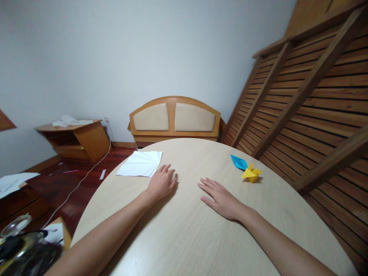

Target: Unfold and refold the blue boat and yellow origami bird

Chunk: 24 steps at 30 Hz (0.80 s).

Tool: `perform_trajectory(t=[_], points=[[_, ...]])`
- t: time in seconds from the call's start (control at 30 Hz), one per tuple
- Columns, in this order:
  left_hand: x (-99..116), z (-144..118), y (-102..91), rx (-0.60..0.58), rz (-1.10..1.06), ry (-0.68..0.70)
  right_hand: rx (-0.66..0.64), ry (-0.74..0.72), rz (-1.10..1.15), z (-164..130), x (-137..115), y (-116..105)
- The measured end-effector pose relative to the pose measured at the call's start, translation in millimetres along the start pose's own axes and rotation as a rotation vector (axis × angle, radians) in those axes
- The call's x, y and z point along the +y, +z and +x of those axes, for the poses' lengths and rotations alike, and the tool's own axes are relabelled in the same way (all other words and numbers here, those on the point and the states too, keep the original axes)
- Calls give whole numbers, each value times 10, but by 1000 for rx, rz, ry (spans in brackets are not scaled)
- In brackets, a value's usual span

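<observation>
My left hand (163,181) rests palm down on the round table, fingers apart, beside the right edge of a creased white sheet of paper (139,163). Whether its fingers touch the sheet I cannot tell. My right hand (220,197) lies on the tabletop with its fingers stretched out and nothing in them. Further right, a yellow folded-paper figure (252,173) stands on the table. Just behind it lies a blue folded-paper piece (238,162), like a flat boat. Neither hand touches these two.
The pale round table (184,237) has its curved far edge before a wooden headboard (175,134). A slatted wooden frame (316,115) leans along the right. At left stand a low cabinet (92,142) with crumpled paper and a glass kettle-like object (25,245); a white cable (83,178) crosses the floor.
</observation>
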State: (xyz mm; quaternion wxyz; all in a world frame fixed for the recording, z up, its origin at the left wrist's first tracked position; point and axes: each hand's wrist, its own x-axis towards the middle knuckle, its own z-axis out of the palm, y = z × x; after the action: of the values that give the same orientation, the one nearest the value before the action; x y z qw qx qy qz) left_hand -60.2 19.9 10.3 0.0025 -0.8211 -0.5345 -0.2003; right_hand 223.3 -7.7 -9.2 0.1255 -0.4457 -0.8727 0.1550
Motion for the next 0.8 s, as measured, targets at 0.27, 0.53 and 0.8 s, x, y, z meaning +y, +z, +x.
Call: perform_trajectory(t=[0.27,0.53,0.8], points=[[-279,33,29,-98,207,-330,-1,-3,0,6,13,-2],[357,-135,11,-167,28,132,37,20,18,-1,2,8],[759,-294,-109,-279,-153,474,80,-4,-8,-15,-19,-10]])
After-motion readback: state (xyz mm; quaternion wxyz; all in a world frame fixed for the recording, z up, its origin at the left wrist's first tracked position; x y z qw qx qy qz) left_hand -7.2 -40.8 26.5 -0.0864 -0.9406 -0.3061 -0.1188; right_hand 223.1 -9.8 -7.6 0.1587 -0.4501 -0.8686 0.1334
